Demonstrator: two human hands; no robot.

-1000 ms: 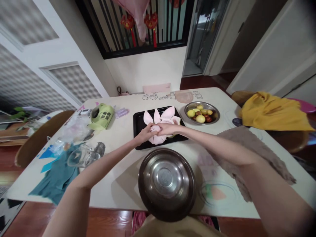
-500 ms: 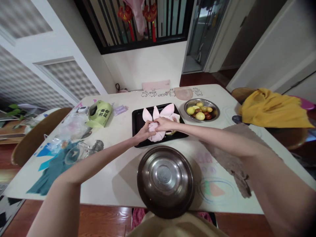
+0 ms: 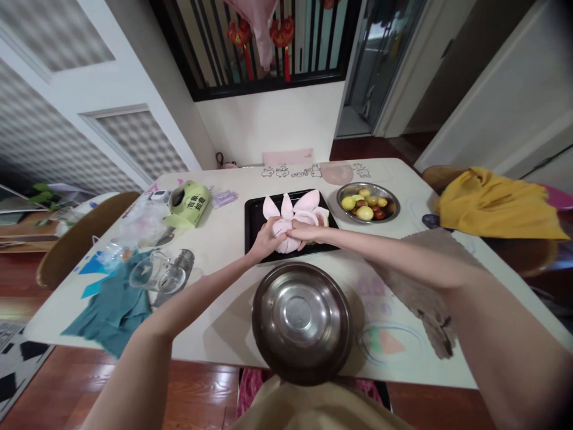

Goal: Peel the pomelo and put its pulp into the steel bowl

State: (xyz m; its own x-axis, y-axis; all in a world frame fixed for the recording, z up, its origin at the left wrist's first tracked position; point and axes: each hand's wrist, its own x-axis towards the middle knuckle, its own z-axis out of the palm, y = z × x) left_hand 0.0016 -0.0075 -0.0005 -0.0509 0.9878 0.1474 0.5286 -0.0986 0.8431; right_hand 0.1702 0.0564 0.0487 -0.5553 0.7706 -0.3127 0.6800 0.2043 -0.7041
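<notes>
My left hand (image 3: 267, 240) curls around the left side of a pale pink peeled fruit that looks like a pomelo (image 3: 289, 245). From the right, my right hand (image 3: 305, 233) grips the same fruit, its fingers bent at the top and side. Both hands are closed and meet over the fruit, hiding part of it. Beneath is a black tray (image 3: 254, 222). Petal-like pieces of thick pinkish-white peel (image 3: 307, 200) stand up behind the hands, and more peel lies to the right.
An upturned-looking or shallow steel basin (image 3: 277, 340) stands at the near edge. A steel bowl (image 3: 394, 206) of fruit sits right of the tray. A green visor (image 3: 190, 206), glass jug (image 3: 150, 272), teal cloth (image 3: 111, 310) and brown cloth (image 3: 416, 269) lie around.
The camera view has shifted slightly, so the table appears a little to the right. Both hands remain on the pomelo; my right hand's fingers have bent further in over it.
</notes>
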